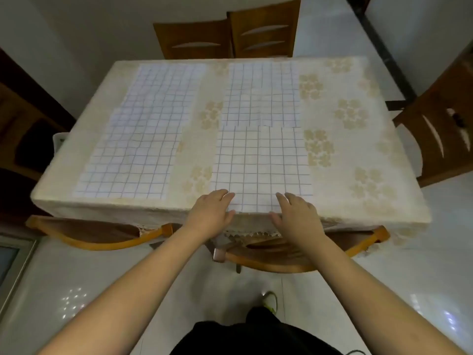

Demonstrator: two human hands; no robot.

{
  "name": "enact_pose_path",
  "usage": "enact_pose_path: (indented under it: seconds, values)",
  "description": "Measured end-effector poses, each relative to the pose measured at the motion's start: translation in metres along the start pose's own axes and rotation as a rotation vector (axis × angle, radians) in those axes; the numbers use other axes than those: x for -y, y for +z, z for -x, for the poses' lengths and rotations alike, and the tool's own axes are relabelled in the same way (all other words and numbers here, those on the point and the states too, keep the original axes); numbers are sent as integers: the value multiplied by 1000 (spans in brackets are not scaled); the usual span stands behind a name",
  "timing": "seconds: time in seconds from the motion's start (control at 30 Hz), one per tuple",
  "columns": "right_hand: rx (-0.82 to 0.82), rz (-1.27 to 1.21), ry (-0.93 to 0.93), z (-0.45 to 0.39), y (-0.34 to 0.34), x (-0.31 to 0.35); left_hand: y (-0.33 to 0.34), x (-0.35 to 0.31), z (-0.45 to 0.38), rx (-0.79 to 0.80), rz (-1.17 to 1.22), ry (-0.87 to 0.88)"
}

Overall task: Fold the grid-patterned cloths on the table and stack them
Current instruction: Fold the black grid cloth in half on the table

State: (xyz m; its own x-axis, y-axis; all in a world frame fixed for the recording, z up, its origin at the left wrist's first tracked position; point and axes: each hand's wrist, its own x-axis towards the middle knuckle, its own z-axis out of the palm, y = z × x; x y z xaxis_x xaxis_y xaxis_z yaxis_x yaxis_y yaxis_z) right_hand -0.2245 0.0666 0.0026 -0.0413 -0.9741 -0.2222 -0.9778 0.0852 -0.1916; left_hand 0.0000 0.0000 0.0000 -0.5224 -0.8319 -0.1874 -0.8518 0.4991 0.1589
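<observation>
1. No text, label, brand, number or sign can be read anywhere in the head view.
2. The grid-patterned cloths point(261, 160) bear ruled lines only, with no lettering.
3. The tablecloth point(353, 114) carries a floral print, with no writing.
4. The chairs point(263, 32) show plain wood with no marking.
</observation>
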Motion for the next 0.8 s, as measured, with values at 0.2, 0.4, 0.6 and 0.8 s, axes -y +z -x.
enact_pose_path:
  seconds: [0.2, 0.4, 0.6, 0.8]
  values:
    - [26, -10, 0, -43, 31, -19, 38, 14, -27, 133, 45, -25]
    - [167, 47, 60, -72, 77, -31, 78, 22, -51, 218, -37, -127]
    - [179, 83, 71, -65, 100, -31, 99, 27, -65, 254, -166, -56]
    - [139, 120, 41, -59, 100, -33, 101, 31, -62, 215, -286, 7]
